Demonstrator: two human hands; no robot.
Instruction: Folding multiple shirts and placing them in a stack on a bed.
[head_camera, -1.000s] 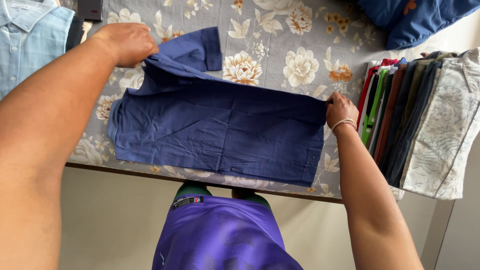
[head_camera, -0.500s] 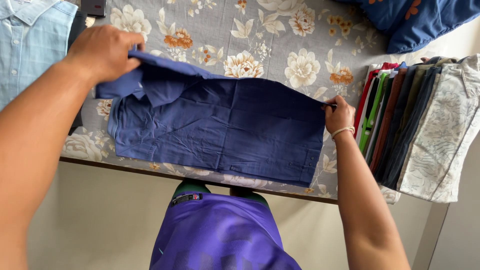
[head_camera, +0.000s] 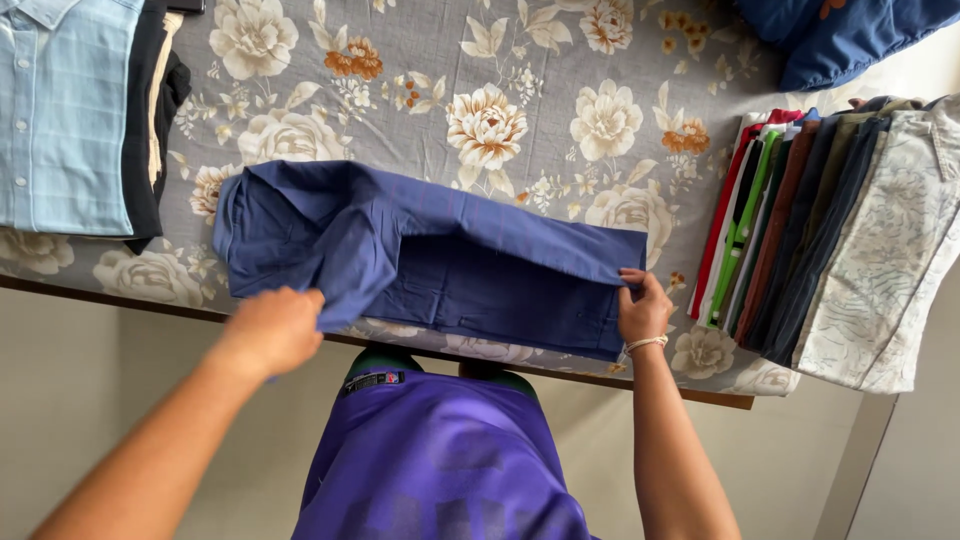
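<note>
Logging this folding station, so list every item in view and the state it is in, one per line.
Blue shirt: lying on the bed, far edge folded over toward the near side.
Left hand: gripping the shirt's folded edge.
Right hand: pinching the shirt's right end.
Light blue shirt: folded flat, buttoned, on dark garments.
Clothes stack: folded, lined up side by side.
Floral bedsheet: spread flat.
Blue pillow: lying at the corner.
</note>
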